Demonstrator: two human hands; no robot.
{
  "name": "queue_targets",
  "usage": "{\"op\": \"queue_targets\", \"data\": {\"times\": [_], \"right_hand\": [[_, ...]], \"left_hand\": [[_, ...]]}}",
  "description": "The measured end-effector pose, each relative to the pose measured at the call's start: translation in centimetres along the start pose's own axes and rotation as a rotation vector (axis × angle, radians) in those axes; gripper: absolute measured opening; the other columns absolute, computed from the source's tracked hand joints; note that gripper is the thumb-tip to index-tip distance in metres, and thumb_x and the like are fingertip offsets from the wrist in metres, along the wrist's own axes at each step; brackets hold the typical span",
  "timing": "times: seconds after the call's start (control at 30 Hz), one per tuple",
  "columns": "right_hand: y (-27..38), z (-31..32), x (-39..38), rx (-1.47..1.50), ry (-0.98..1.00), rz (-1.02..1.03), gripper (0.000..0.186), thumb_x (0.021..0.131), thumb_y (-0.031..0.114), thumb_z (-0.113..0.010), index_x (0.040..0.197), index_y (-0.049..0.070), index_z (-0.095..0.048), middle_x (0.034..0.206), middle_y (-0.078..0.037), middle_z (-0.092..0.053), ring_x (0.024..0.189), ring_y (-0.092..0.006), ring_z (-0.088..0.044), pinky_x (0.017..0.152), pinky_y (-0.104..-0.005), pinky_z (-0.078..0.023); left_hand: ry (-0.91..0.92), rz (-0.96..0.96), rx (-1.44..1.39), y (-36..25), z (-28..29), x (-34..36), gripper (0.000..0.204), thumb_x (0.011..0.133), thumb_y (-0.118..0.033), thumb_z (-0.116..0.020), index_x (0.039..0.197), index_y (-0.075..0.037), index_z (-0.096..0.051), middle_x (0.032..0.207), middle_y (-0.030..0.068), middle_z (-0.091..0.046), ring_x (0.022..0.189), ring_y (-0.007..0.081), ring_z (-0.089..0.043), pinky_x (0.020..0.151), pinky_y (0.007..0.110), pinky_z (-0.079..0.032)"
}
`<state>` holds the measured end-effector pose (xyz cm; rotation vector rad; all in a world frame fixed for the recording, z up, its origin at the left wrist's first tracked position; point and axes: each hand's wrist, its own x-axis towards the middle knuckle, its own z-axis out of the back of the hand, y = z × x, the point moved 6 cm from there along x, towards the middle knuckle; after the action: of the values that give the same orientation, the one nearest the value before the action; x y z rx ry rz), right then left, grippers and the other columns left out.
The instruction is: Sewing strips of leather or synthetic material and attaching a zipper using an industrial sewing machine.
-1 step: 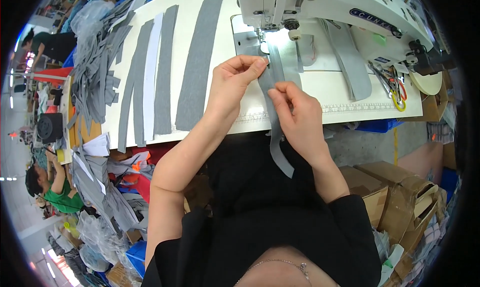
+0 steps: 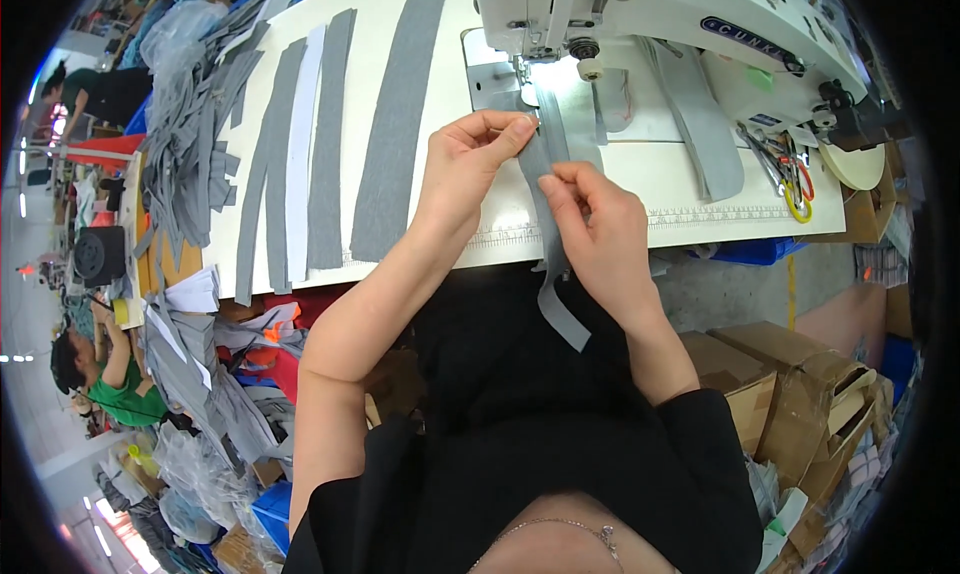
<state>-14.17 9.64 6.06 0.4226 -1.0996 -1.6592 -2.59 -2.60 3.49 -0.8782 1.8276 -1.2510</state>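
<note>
Currently, a long, narrow strip of grey fabric (image 2: pixel 564 320) is being held before a large white sewing machine (image 2: pixel 660 12) by two bare hands. Its upper part is being directed toward the shiny metal presser foot (image 2: pixel 530 95), while its loose lower end is being left hanging over the front edge of the flat white worktop (image 2: pixel 665 179), curving in front of black clothing (image 2: pixel 500 374). By the left hand (image 2: pixel 465 164), the strip is being pinched between thumb and forefinger just below the presser foot. By the right hand (image 2: pixel 602 224), placed lower and farther right, the strip's edge is being pinched between thumb and forefinger, the remaining fingers being kept curled. How firmly it is being gripped cannot be told.

To the left, a wide grey fabric panel (image 2: pixel 402 124), a slimmer grey panel (image 2: pixel 332 139) and a narrow white strip (image 2: pixel 305 154) are being kept laid out flat, roughly side by side. Beyond them, a tangled heap of grey fabric strips (image 2: pixel 190 139) is being supported at the worktop's left side. On the right, metal scissors with red and yellow handles (image 2: pixel 790 174) are being kept near the worktop's edge.
</note>
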Motion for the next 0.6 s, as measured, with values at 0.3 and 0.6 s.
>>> {"op": "queue_targets", "data": {"times": [0.3,0.6], "right_hand": [[-2.1,-2.3,3.7,-0.022,0.028,-0.148,0.009,0.094,0.011,-0.066,0.098,0.003,-0.067,0.069,-0.01,-0.069,0.065,-0.0303,-0.069,0.063,-0.0415,-0.051],[-2.7,-1.3,3.4,-0.145,-0.095,-0.121,0.012,0.094,0.016,-0.07,0.099,0.005,-0.067,0.076,-0.008,-0.068,0.072,-0.0282,-0.067,0.064,-0.0413,-0.052]], "left_hand": [[-0.156,-0.533,0.807,-1.3,2.9,3.6,0.016,0.085,-0.01,-0.079,0.1,-0.006,-0.08,0.102,0.0054,-0.075,0.091,0.021,-0.063,0.085,0.034,-0.049],[0.076,-0.684,1.067,-0.9,0.8,1.9,0.018,0.088,-0.01,-0.074,0.105,-0.006,-0.08,0.113,0.0071,-0.073,0.109,0.0274,-0.062,0.096,0.04,-0.042]]}}
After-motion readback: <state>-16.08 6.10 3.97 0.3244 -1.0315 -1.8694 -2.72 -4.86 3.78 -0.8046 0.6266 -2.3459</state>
